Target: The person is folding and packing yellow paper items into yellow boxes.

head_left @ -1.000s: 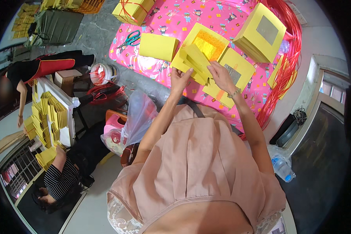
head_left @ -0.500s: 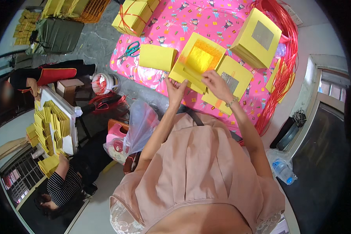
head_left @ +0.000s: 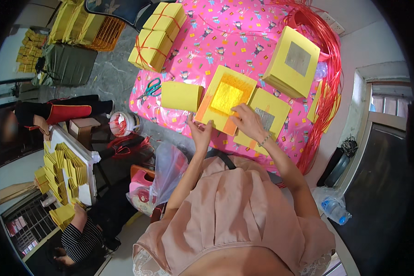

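In front of me lies a stack of yellow paper sheets [head_left: 216, 116], its top sheet bearing a shiny gold foil square [head_left: 227, 98] with orange around it. My left hand [head_left: 201, 133] is at the stack's near left corner, thumb and forefinger spread apart. At the right edge, my right hand [head_left: 249, 120] has bent fingers closed on the top sheet; their tips are partly hidden. Under my right wrist is another yellow pile with a silver square [head_left: 264, 118]. A folded yellow packet [head_left: 180, 96] lies to the left, beside teal-handled scissors [head_left: 151, 89].
A pink patterned cover [head_left: 225, 32] spreads beneath everything. Tied yellow bundles [head_left: 156, 39] stand far left, a tall yellow stack [head_left: 292, 62] far right. Red plastic strands [head_left: 326, 92] hang at the right. Two people work at a white table [head_left: 85, 158] on the left.
The part-folded sheet raised between my hands has gone down flat, and orange strips show at the near end. My right hand has shifted to the sheet's right edge. The view has moved slightly.
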A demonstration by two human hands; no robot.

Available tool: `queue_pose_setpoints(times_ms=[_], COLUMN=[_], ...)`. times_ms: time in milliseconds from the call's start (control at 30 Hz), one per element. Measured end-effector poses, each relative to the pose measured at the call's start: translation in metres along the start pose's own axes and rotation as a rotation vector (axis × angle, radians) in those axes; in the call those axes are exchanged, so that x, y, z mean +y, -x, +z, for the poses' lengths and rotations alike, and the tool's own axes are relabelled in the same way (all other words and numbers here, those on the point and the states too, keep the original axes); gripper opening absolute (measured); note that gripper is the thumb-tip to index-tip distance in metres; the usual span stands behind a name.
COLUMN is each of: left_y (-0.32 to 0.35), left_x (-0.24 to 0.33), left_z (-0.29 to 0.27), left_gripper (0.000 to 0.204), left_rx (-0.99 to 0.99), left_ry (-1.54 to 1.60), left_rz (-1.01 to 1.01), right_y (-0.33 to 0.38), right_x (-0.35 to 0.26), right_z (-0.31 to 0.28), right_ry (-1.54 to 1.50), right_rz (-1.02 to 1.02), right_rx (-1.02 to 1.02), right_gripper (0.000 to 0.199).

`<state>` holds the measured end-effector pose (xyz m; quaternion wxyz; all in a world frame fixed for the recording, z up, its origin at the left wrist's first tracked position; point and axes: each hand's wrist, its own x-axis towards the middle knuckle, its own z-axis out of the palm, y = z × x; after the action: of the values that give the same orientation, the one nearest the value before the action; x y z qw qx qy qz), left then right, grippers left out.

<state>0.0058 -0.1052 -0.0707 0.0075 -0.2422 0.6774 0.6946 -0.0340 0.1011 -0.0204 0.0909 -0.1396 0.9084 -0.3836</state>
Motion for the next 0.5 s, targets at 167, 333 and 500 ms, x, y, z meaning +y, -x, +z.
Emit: queue_pose_setpoints(times_ms=[167,333,500], left_y=[0.006,0.008,0.0], left_x=[0.017,0.028,0.026], left_z=[0.009,0.019,0.034], left_gripper=[0.083,0.085,0.086], left_rx=[0.034,0.086,-0.234], left_ry=[-0.495,-0.863,-1.0], left_rz=[0.174,0.453,0.586], right_y=[-0.027,-0.043,-0.053], right_x=[0.019,0.037,0.053], right_z=[-0.019,-0.031,-0.026], right_ry=[0.032,0.231,0.208], right_rz=[0.156,0.147,0.248], right_rx=[0.337,0.418,0.378], right_gripper=[0.029,0.04,0.044])
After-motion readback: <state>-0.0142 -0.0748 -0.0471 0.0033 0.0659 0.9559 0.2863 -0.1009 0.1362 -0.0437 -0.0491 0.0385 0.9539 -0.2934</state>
